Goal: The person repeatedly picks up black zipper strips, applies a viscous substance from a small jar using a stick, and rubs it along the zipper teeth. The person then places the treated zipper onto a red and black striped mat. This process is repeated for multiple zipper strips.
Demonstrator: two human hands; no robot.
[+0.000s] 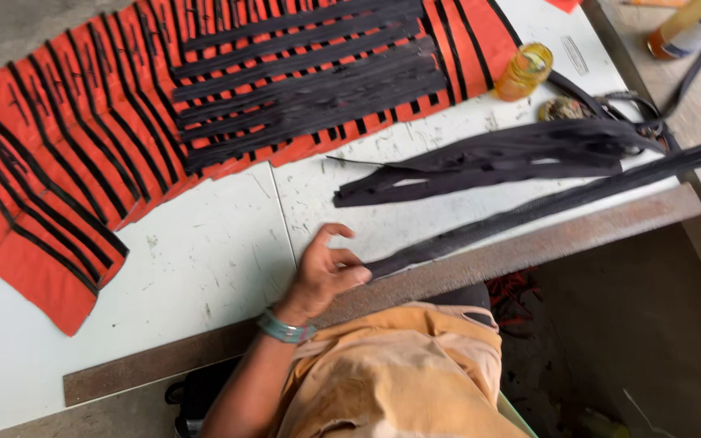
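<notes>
Left hand [324, 272]: we pinch the near end of a long black strip [545, 207], at table edge, keeping it taut.
Right hand: out of view.
Loose strips [488, 162]: 1 o'clock, within reach.
Orange panels [83, 146]: 11 o'clock, fanned flat.

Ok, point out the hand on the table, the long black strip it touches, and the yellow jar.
Left hand [324, 272], head view, on the back of the hand.
Long black strip [561, 199], head view, on its middle stretch.
Yellow jar [525, 71], head view, on its glass side.
</notes>
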